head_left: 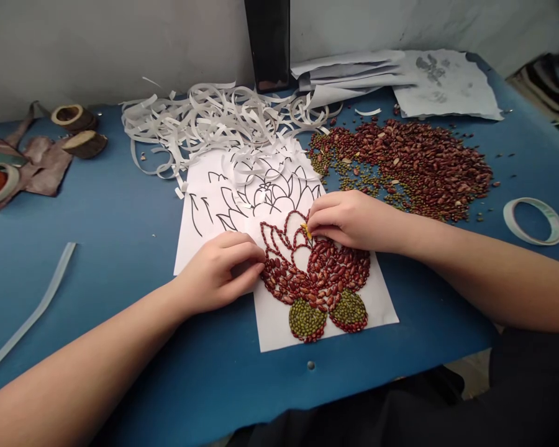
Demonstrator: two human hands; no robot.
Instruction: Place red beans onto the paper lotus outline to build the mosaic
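Note:
A white sheet (386, 304) carries a flower shape made of red beans (330, 267), with two round patches of green mung beans (307, 320) below. My right hand (349, 217) is closed in a pinch over the upper part of the flower. Small yellow pieces (307, 232) show at its fingertips; whether they are held or lying on the sheet I cannot tell. At the flower's left edge rests my left hand (228, 270), fingers curled and thumb close to them. Anything between those fingertips is hidden. Behind lies another sheet with a black line-drawn flower (270, 195).
Curled paper strips (205, 118) heap at the back, partly over the drawing. Loose mixed beans (414, 161) spread at the right, near a tape roll (533, 221). Folded papers (447, 81), a black upright object (268, 43) and cut wooden pieces (84, 144) stand farther back.

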